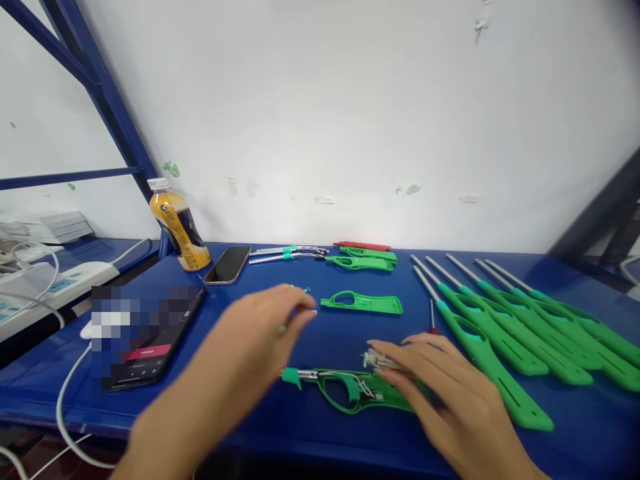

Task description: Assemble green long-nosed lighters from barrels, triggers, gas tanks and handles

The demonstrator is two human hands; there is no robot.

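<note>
My right hand (445, 393) pinches a clear plastic lighter fuel tank (383, 361) between thumb and fingers. It is held just above the right part of an open green lighter shell (345, 403). In that shell lie a metal tube (307, 375), a teal trigger (353, 387) and white wires. My left hand (273, 323) is to the left, fingers bent together in a pinch, beside tiny parts (307, 291) on the blue table; whatever the fingertips hold is too small to make out. Behind, an empty green shell half (367, 303) lies flat.
Several assembled green lighters (500, 360) lie fanned at the right, beside a screwdriver (433, 320). At the back are metal tubes with wires (285, 256), more green shell halves (363, 263) and a red piece (363, 245). A bottle (180, 227) and two phones (228, 265) occupy the left.
</note>
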